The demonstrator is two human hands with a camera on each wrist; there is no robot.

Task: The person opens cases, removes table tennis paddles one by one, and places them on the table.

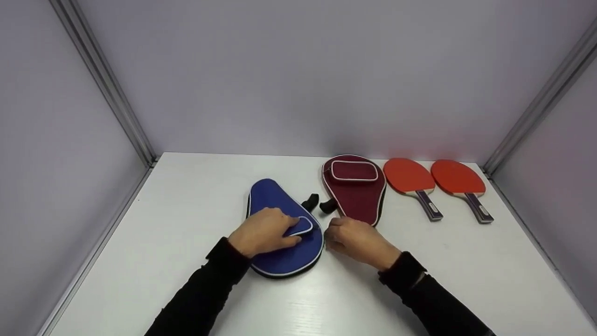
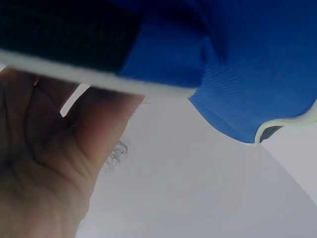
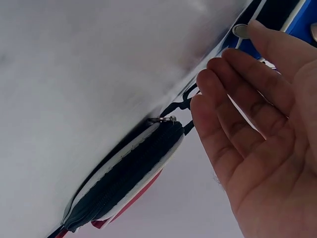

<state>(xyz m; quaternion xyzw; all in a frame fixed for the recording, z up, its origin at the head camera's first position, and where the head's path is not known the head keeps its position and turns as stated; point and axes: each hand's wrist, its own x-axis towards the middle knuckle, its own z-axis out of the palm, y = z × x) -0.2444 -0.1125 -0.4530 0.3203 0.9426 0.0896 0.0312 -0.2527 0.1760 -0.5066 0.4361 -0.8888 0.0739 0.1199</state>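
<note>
Blue paddle case [image 1: 293, 257] lies mid-tabletop [image 1: 182, 205], its long axis slanting, narrow end toward the far edge; left hand [image 1: 267, 232] grips and partly hides its pocket [image 1: 302, 227]; I cannot tell whether right hand [image 1: 357, 239] pinches.

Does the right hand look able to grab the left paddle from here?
Likely yes: the left paddle lies uncovered, its handle pointing toward bare table. The right hand is beside the blue case, so it would have to come away first.

3 pale lilac-grey wall panels [image 1: 298, 70] bordered a white, faintly shiny tabletop [image 1: 466, 270]; 2 grey metal posts [image 1: 103, 74] lined the back corners.
</note>
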